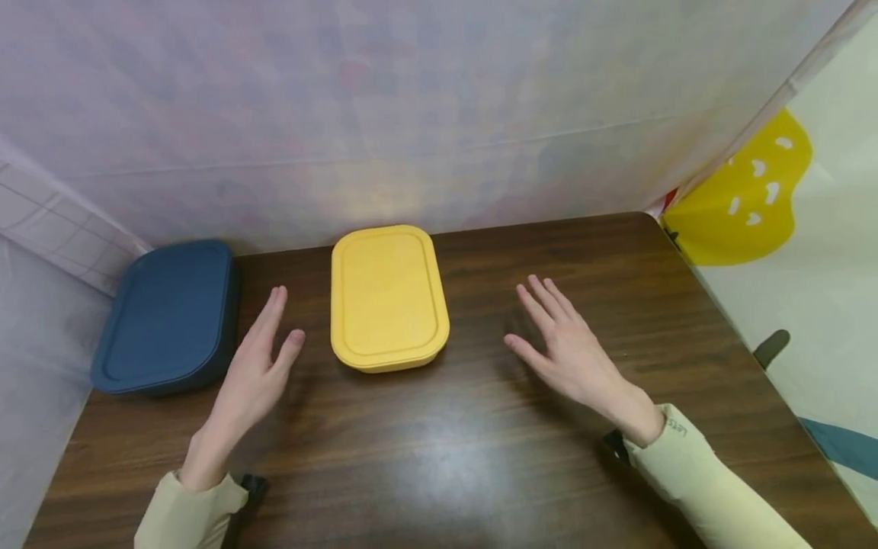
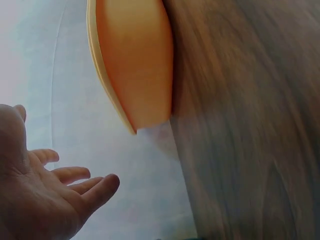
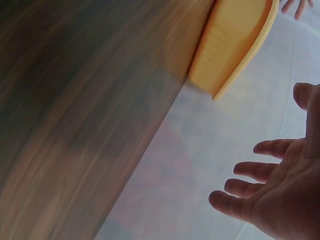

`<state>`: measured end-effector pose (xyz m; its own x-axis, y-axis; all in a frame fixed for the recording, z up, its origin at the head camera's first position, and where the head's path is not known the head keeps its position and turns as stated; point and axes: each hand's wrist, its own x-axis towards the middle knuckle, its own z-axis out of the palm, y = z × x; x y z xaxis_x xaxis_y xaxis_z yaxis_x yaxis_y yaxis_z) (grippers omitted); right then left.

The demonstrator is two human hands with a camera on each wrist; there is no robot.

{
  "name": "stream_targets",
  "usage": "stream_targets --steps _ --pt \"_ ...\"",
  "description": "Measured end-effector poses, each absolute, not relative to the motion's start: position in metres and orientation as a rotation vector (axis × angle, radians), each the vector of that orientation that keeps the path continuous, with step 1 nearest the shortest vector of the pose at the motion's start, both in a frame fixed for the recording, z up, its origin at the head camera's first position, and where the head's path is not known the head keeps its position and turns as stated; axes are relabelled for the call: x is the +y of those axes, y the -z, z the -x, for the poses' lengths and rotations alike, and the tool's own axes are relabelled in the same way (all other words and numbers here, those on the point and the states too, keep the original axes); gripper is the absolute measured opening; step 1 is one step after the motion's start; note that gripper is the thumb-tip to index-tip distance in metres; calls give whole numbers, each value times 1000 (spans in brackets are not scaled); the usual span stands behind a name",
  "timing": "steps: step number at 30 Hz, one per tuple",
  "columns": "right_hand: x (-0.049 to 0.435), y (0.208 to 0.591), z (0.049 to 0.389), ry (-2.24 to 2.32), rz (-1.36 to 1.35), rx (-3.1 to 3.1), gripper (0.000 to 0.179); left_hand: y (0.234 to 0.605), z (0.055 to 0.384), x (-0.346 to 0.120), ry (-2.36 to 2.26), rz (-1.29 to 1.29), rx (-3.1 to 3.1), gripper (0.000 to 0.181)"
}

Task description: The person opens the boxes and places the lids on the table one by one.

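Observation:
A yellow lidded box [image 1: 388, 296] lies on the brown wooden table between my two hands, its lid on. My left hand [image 1: 252, 374] hovers between it and a dark blue lidded box [image 1: 171, 316], fingers straight and thumb apart, holding nothing. To the right of the yellow box, my right hand [image 1: 569, 354] is spread above the table, also holding nothing. Both wrist views show the yellow box's side wall beyond the fingers, with a gap between hand and box.
The wooden table [image 1: 446, 450] meets a pale patterned curtain [image 1: 425, 114] along its back edge. The blue box stands at the table's left back corner. Past the right edge hangs a white sheet with a yellow shape [image 1: 748, 206].

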<state>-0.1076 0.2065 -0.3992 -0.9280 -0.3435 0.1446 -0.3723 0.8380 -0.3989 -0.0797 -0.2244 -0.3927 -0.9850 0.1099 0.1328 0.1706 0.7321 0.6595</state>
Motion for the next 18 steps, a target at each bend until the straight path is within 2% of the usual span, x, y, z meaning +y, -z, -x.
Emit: stream_targets --steps 18 --pt "138 413 121 -950 -658 -2948 69 412 123 -199 1653 6 -2775 62"
